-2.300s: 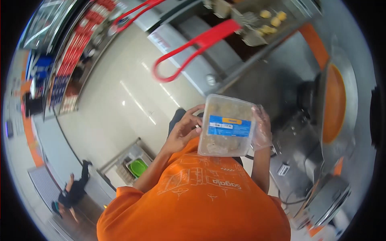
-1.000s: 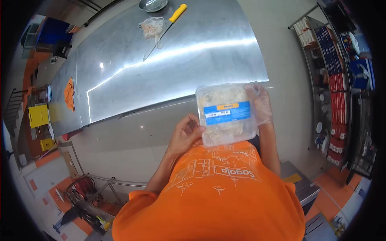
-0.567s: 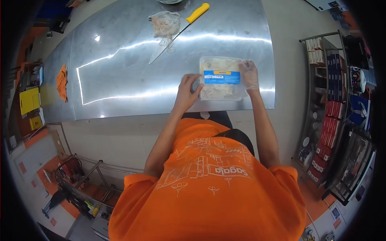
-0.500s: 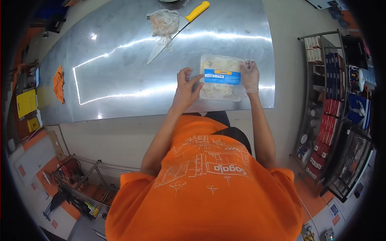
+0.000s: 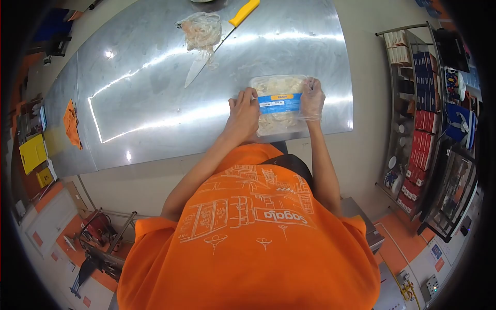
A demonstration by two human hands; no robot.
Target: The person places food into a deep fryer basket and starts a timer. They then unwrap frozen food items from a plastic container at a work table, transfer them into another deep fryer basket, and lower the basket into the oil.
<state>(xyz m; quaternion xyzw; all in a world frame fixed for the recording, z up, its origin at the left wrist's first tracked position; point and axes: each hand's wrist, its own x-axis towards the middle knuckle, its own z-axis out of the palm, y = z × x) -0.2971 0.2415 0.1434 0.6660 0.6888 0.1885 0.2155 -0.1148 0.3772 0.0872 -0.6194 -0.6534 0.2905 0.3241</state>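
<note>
A clear plastic food container [image 5: 279, 122] with pale contents and a blue-and-yellow label [image 5: 280, 103] is near the front edge of the steel table. My bare left hand [image 5: 244, 114] is closed against its left side, fingers curled at the rim. On the opposite side, my right hand [image 5: 312, 101], in a clear thin glove, grips the container's right edge with bent fingers. Farther off lies a knife with a yellow handle [image 5: 244, 13], its blade pointing toward me. Beside the knife rests a crumpled clear plastic bag [image 5: 201, 31]; what it holds is unclear.
The steel table [image 5: 155, 77] stretches out to the left. An orange cloth [image 5: 71, 124] lies toward its left end. Part of a round metal bowl [image 5: 209, 5] shows at the far edge. To the right stands a rack with red boxes [image 5: 421, 150] and dark blue boxes [image 5: 422, 80].
My left hand has moved in tighter against the container's left side, its fingers now curled rather than spread. The view has shifted slightly.
</note>
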